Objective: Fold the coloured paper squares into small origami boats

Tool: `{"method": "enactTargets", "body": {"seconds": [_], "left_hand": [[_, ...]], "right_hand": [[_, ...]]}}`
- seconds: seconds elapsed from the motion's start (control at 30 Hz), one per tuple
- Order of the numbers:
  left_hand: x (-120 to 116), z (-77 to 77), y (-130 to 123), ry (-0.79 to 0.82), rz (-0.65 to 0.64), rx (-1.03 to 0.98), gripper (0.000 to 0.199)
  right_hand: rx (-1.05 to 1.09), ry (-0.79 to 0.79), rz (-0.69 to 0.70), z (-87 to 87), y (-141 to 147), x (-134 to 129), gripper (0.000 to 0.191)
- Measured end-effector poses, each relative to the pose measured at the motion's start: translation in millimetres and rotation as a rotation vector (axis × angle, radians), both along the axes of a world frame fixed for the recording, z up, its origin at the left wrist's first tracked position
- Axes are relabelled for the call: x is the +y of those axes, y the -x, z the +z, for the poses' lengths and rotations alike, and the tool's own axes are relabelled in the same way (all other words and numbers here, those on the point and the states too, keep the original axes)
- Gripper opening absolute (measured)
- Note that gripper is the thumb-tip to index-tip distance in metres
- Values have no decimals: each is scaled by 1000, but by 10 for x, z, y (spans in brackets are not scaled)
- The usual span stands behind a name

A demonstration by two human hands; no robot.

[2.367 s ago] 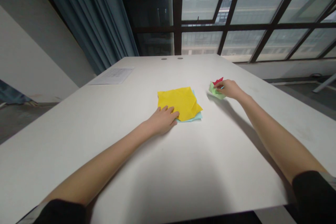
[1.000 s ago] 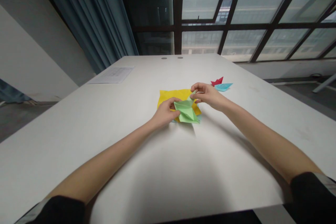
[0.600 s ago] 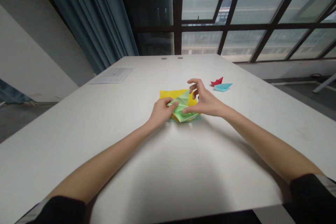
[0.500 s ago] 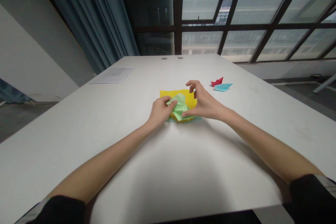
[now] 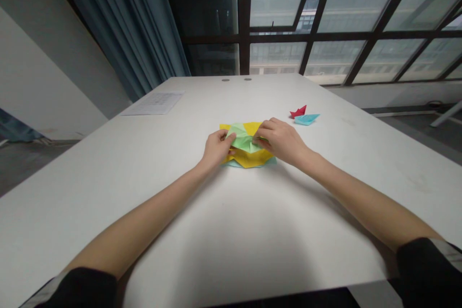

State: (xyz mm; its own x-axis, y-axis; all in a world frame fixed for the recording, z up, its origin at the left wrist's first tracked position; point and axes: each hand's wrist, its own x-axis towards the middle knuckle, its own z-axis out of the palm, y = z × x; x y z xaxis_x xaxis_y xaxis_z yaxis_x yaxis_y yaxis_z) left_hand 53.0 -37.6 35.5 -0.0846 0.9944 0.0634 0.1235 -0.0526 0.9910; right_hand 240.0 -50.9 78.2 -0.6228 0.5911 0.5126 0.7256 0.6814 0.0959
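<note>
A light green folded paper [image 5: 242, 138] is held between my two hands, above yellow paper [image 5: 249, 159]. My left hand [image 5: 217, 147] pinches its left side between thumb and fingers. At its right side, my right hand [image 5: 279, 138] has its fingers closed on the green paper's edge; the thumb is mostly hidden. Under the yellow paper a pale blue sheet [image 5: 236, 165] shows along the near edge.
On the white table [image 5: 231, 221], a red folded paper boat [image 5: 298, 112] and a light blue one [image 5: 306, 119] lie to the right, beyond my right hand. A printed sheet [image 5: 155, 104] lies at the far left.
My right hand has closed from an open, spread shape onto the green paper's right side. The green paper has moved slightly away from me and lies flatter, showing more yellow in front.
</note>
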Motion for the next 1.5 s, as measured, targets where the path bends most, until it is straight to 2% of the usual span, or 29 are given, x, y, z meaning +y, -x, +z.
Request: {"method": "enactTargets", "body": {"seconds": [0.1, 0.2, 0.3, 0.5, 0.6, 0.7, 0.77, 0.87, 0.93, 1.1, 1.27, 1.37, 1.5], "left_hand": [[23, 30, 17, 99, 36, -98, 9], [50, 46, 45, 141, 68, -198, 7], [88, 56, 85, 145, 115, -314, 3], [149, 65, 140, 134, 269, -444, 3], [149, 42, 139, 61, 281, -407, 3], [122, 17, 123, -70, 232, -247, 10], [80, 15, 101, -175, 161, -124, 17], [-15, 36, 48, -278, 27, -9, 26], [-77, 54, 8, -294, -47, 7, 30], [-138, 59, -63, -202, -137, -74, 34], [-129, 49, -93, -24, -139, -205, 32], [-146, 72, -91, 76, -168, -297, 33], [-183, 117, -68, 157, -245, -374, 39]], "right_hand": [[87, -133, 179, -8, 6, -1, 16], [74, -204, 402, -16, 31, -31, 16], [28, -201, 481, -9, 48, -69, 16], [-144, -37, 332, 23, -24, -39, 12], [-166, 66, 273, 46, -65, -27, 13], [-64, 162, 256, 91, -70, -65, 26], [99, 193, 247, 122, -56, -98, 31], [326, 214, 230, 139, -32, -121, 23], [371, 265, 231, 127, -24, -112, 15], [339, 425, 157, 92, -25, -64, 19], [266, 503, 39, 97, -35, -48, 29], [260, 510, 24, 77, -56, -23, 33], [388, 571, 58, 30, -132, 72, 34]]}}
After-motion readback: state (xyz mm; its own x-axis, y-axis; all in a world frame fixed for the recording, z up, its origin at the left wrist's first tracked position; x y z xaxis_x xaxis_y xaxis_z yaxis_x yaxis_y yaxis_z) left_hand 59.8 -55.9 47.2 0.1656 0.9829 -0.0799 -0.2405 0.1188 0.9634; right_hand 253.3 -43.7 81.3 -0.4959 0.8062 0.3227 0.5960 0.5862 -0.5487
